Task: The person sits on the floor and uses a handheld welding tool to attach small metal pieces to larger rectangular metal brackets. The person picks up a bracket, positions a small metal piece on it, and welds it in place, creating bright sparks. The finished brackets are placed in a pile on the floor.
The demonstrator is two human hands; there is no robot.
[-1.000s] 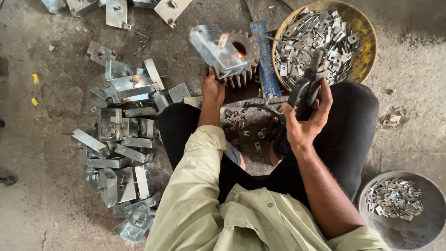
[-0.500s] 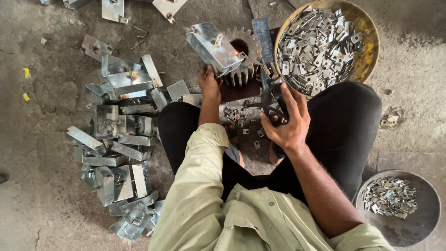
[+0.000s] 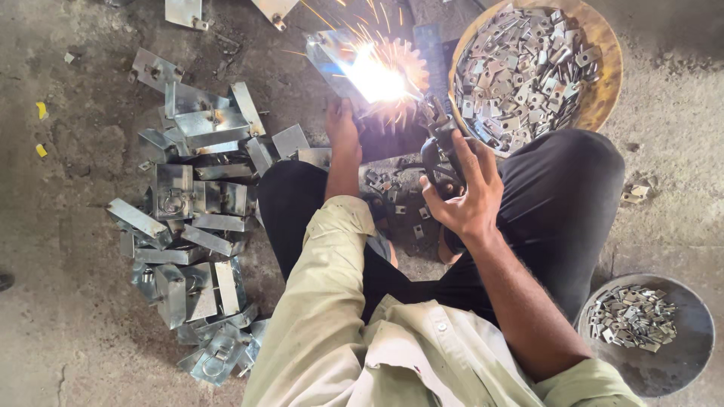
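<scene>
Right hand [image 3: 464,197] lowered electrode holder [image 3: 437,147]; sparks [image 3: 377,71] fly.

weld glare hides bracket [image 3: 339,56] middle, top plates [image 3: 185,11] cropped

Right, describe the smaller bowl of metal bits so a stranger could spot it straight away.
Start from the person's black-trousered legs in the middle of the grey concrete floor. Beyond the right knee sits a big yellow round basin of small metal plates; ignore it and look near the right elbow, at the bottom right corner. There lies the small dull grey round metal bowl, holding a thin scatter of pieces.
</scene>
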